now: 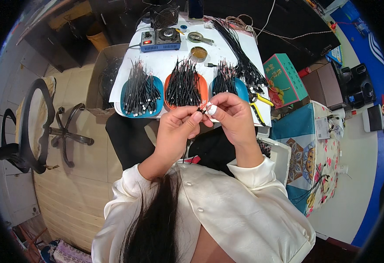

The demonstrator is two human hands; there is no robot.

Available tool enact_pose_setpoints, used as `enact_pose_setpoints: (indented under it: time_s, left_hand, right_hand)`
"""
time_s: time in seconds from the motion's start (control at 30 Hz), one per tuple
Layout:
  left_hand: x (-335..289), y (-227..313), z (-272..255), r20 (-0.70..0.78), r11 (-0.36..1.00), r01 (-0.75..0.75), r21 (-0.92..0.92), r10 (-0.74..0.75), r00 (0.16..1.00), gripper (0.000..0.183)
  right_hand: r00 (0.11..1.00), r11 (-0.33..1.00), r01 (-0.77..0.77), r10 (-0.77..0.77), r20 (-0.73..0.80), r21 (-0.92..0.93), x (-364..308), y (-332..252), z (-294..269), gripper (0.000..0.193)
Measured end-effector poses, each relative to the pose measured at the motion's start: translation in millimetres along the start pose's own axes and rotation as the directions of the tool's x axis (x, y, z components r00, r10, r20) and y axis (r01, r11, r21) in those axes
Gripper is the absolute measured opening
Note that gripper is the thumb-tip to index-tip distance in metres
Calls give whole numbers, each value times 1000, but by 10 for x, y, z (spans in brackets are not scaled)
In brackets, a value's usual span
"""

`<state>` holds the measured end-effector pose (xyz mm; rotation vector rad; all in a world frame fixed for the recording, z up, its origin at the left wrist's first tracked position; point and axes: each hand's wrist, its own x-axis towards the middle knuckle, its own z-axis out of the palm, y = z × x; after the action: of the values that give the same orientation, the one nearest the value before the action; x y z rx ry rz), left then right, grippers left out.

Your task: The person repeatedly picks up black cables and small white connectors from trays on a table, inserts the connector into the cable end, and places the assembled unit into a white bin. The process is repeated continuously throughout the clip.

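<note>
We are pinching a short black cable piece point(202, 110) between the fingertips of our left hand point(179, 129) and right hand point(231, 116), both grips clamped on it, just in front of the orange oval tray point(203, 90) on the white tabletop point(165, 61), presumably keeping its bundled cables within reach.

white table point(165, 61) | three wire trays point(141, 94) | blue station point(160, 40)

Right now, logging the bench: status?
Left hand and right hand both pinch one short black cable. Orange tray just beyond. Nothing between.
</note>
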<state>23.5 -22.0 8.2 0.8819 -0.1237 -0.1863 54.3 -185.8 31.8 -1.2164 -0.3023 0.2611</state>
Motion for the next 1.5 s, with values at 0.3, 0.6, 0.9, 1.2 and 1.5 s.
enact_pose_setpoints:
  time_s: [0.3,0.6,0.9,1.2,1.5]
  left_hand:
    - [-35,67,-82,122,986,162,-40,-156,980,16]
    - [-78,98,-58,113,978,189,92,-199,973,17]
    - [-80,98,-92,133,978,172,117,-187,973,16]
    - [-83,113,-96,129,973,209,98,-221,967,18]
    - [-96,114,-55,129,959,278,56,-283,950,19]
  right_hand:
    - [926,797,-366,259,276,481,-19,63,-8,15]
    - [926,865,-368,307,222,340,-23,-12,-63,13]
    - [867,831,-470,374,329,298,18,69,-155,22]
    - [837,774,-524,391,382,356,27,108,-157,28]
    - [863,822,-479,376,336,309,-21,90,-153,29]
